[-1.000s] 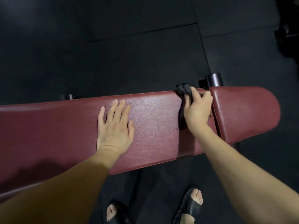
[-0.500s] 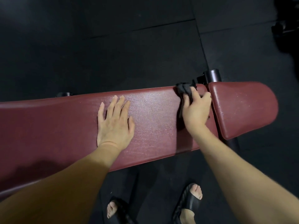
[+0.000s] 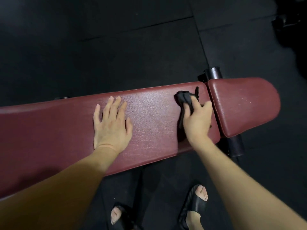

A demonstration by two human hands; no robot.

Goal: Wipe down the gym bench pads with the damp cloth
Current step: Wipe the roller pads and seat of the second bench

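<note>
**Cloth pulled back from the far edge**

Our right hand (image 3: 197, 120) has drawn the cloth (image 3: 186, 98), clenched under its fingers, toward us on the long pad (image 3: 149, 123). Our left hand (image 3: 111, 125) lies flat, holding nothing. We judge the short pad (image 3: 245, 105) still unwiped.

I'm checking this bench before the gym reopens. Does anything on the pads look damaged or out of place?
Nothing is spilled or askew. The long pad shows fine cracks and scuffs between the left hand and the right hand, which presses the cloth. The short pad looks speckled.
</note>
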